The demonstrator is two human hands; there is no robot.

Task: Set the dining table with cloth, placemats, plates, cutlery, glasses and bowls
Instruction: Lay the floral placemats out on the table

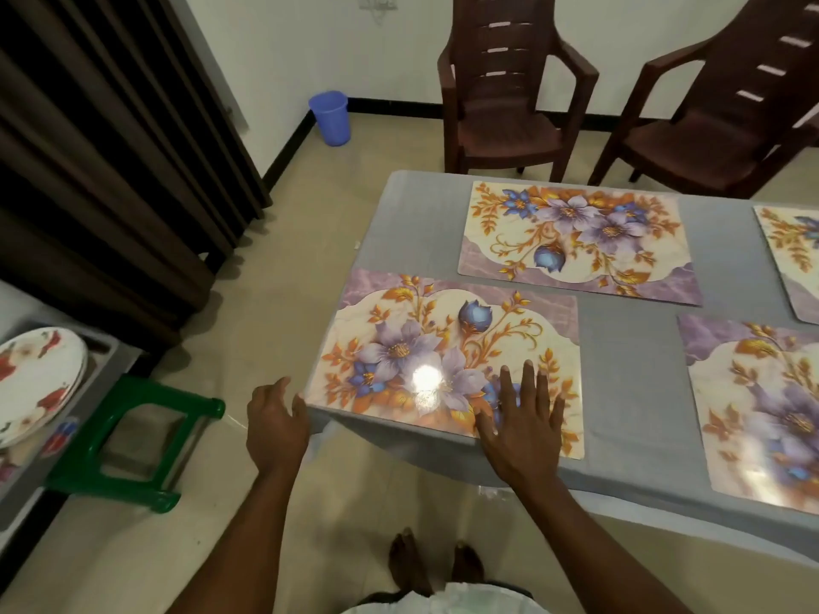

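The grey cloth (629,392) already covers the table, and four flowered placemats lie on it: one at the near left corner (447,361), one at the far left corner (576,241), one along the near edge to the right (753,414) and a fourth cut off at the right border (793,254). So cloth and mats look done (at least at this end of the table). No plates, cutlery, glasses or bowls are on the table yet; a stack of flowered plates (35,383) waits on a low grey stand well to the left, beside a green stool (133,440). Most of the task is therefore left, and plates seem the likely next item.

The right hand (520,427) lies flat on the near-corner mat, fingers (527,383) straight and spread, pressing near its front edge. The left hand (274,432) is off the table's near left corner, fingers relaxed and slightly parted, fingertips just at the mat's corner, holding nothing.
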